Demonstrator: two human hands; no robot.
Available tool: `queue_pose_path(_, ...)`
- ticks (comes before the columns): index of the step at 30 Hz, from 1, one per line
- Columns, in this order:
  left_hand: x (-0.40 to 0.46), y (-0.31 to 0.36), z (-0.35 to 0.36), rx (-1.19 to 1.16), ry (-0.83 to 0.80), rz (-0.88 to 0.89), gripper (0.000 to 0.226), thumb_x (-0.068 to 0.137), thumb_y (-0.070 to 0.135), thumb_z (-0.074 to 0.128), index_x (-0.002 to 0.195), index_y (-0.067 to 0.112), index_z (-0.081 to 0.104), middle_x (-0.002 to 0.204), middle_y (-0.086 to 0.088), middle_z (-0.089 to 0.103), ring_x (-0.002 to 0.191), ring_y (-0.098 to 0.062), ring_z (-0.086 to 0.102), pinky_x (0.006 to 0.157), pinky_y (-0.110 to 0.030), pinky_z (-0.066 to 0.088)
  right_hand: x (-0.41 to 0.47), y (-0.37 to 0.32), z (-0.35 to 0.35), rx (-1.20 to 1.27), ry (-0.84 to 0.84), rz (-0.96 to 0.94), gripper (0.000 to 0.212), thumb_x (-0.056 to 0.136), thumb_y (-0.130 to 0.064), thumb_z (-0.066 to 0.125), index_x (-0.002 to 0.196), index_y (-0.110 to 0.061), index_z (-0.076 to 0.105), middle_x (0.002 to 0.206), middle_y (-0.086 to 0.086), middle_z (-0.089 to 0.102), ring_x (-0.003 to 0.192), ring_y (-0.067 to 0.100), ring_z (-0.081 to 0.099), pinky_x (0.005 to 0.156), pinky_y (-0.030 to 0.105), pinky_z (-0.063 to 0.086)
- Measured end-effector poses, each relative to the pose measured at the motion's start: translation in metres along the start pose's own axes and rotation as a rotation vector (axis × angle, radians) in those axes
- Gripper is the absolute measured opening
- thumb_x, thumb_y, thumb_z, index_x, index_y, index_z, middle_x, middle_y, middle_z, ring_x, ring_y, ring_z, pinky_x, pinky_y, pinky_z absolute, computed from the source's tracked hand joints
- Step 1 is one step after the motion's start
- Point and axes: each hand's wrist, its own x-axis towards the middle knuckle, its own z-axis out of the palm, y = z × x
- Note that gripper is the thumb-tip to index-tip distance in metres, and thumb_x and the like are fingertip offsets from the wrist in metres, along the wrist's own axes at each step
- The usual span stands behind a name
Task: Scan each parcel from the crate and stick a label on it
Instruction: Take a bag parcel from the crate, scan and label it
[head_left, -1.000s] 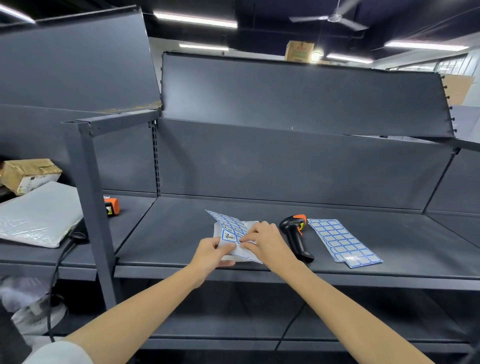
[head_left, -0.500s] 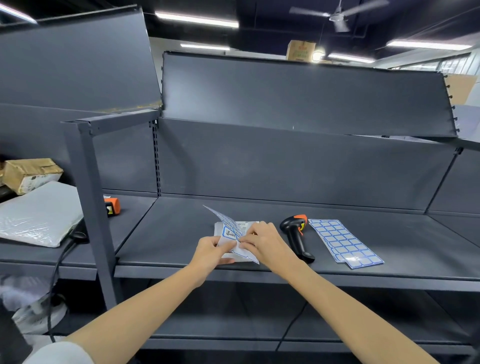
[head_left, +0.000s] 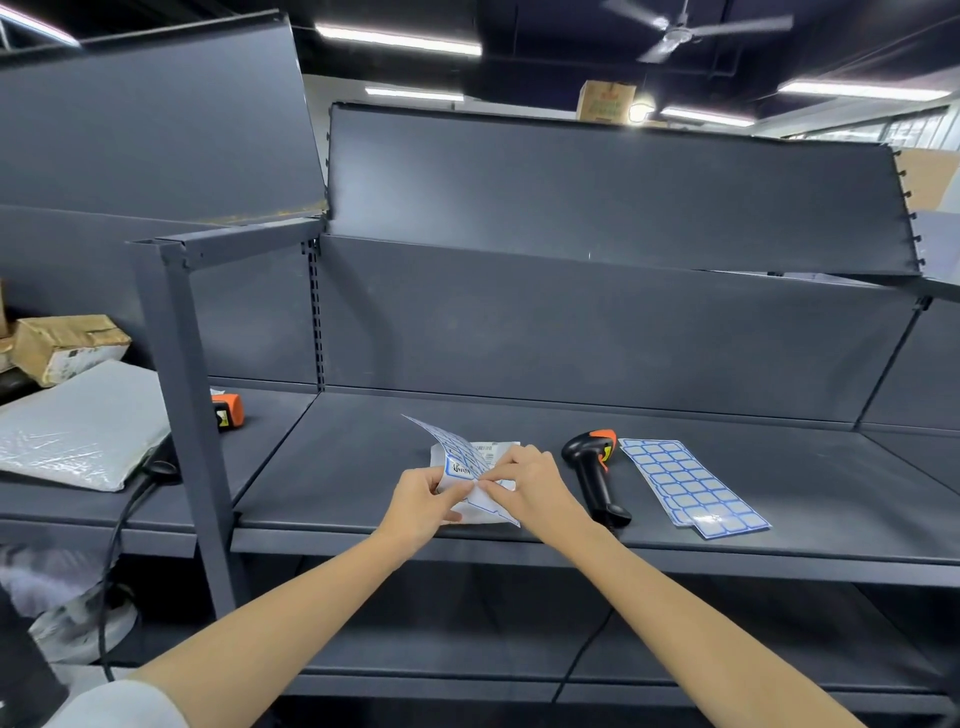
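Observation:
A small white parcel (head_left: 496, 450) lies on the dark shelf (head_left: 363, 467) in front of me. Over it I hold a sheet of blue-bordered labels (head_left: 451, 451), its far end curled upward. My left hand (head_left: 423, 501) grips the sheet's near edge. My right hand (head_left: 524, 480) pinches a label at the sheet's near part with thumb and forefinger. Just right of my right hand a black and orange barcode scanner (head_left: 595, 470) lies on the shelf.
More label sheets (head_left: 691, 486) lie right of the scanner. On the left shelf rest a grey bubble mailer (head_left: 78, 426), a brown taped parcel (head_left: 65, 345) and an orange device (head_left: 227, 410). A steel upright (head_left: 182, 415) divides the shelves; a cable (head_left: 117, 545) hangs beside it.
The label sheet has tilted up more at its far end, and my right fingers have closed in on a label near my left thumb. The hands stay over the parcel.

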Motion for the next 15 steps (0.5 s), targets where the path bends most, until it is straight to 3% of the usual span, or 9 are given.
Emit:
queue_pose_path(3,0.000,-0.003,0.000,0.014,0.010,0.005,0.014,0.091,0.005,0.060,0.097,-0.001,0.071,0.094,-0.010,0.072,0.080,-0.016,0.065,0.066,-0.025,0.058,0.001,-0.001,0.000,0.104,-0.049,0.122,0.016,0.090,-0.029,0.063,0.093,-0.024,0.078,0.087,-0.017,0.051,0.087,0.001,0.037,0.084,0.020,0.025)
queue_pose_path(8,0.001,-0.003,0.001,0.008,0.028,0.004,0.014,0.091,0.005,0.061,0.096,-0.004,0.070,0.096,-0.012,0.072,0.081,-0.019,0.064,0.070,-0.030,0.059,0.002,-0.005,-0.003,0.225,-0.043,0.278,0.013,0.086,-0.024,0.066,0.083,-0.027,0.078,0.084,-0.015,0.060,0.080,-0.003,0.049,0.069,0.005,0.033)
queue_pose_path(15,0.000,-0.004,0.000,-0.077,0.048,-0.026,0.018,0.091,0.005,0.060,0.107,0.004,0.069,0.097,-0.006,0.072,0.086,-0.016,0.066,0.067,-0.029,0.059,0.002,-0.011,-0.007,0.421,0.036,0.450,0.011,0.086,-0.022,0.067,0.084,-0.019,0.077,0.077,-0.018,0.058,0.074,0.000,0.055,0.064,0.010,0.037)
